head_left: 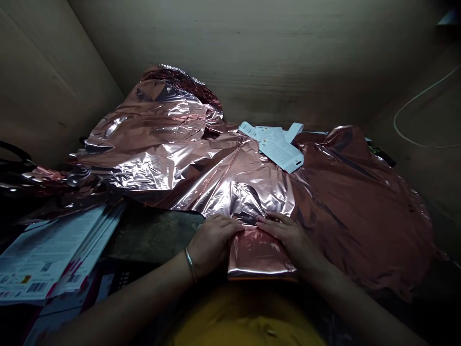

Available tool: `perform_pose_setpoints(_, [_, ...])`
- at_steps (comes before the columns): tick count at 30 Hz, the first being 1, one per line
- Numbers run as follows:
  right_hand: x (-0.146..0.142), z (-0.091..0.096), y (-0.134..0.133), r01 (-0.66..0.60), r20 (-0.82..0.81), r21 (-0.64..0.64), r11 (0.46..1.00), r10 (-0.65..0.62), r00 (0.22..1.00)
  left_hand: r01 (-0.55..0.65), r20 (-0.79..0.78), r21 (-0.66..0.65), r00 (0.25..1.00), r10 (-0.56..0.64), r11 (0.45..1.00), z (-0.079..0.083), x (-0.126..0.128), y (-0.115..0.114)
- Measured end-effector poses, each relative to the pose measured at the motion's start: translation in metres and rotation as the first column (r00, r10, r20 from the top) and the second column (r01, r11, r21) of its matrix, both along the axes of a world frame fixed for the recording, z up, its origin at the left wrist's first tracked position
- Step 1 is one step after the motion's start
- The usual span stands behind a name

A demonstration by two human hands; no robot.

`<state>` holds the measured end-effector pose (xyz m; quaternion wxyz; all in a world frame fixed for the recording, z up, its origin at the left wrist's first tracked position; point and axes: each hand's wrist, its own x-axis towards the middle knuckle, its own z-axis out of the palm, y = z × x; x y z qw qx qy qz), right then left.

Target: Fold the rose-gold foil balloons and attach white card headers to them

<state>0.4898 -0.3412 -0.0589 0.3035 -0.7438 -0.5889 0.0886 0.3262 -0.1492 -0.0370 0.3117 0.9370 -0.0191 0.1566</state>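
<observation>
A crumpled rose-gold foil balloon [169,154] spreads across the middle of the surface, and a folded section of rose-gold foil [259,254] lies at its near edge. My left hand [212,245], with a thin bangle on the wrist, presses on the left side of that fold. On the right side, my right hand [288,235] lies flat on it, its fingertips close to those of my left hand. A second broad foil sheet [360,216] spreads to the right. Whether it joins the first is hidden.
White printed cards [277,144] lie on the foil at the back. A stack of printed cartons [54,254] sits at the left, beside a dark worktop [154,235]. Wooden panels [252,48] rise behind, and a white cable [414,115] runs along the right panel.
</observation>
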Motion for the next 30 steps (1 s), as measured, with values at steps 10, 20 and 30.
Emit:
perform_pose_setpoints(10, [-0.004,0.01,0.023,0.337,0.024,-0.047,0.94,-0.336,0.942,-0.42,-0.141,0.015,0.898,0.417,0.908,-0.001,0.012,-0.006])
perform_pose_setpoints(20, [-0.012,0.021,0.052,0.566,0.484,-0.209,0.798,-0.419,0.769,-0.371,-0.26,0.169,0.877,0.405,0.913,0.009,0.02,-0.009])
perform_pose_setpoints(30, [-0.004,0.003,0.052,0.254,0.449,-0.256,0.933,-0.118,0.886,-0.534,-0.651,-0.247,0.709,0.269,0.809,0.037,0.038,0.042])
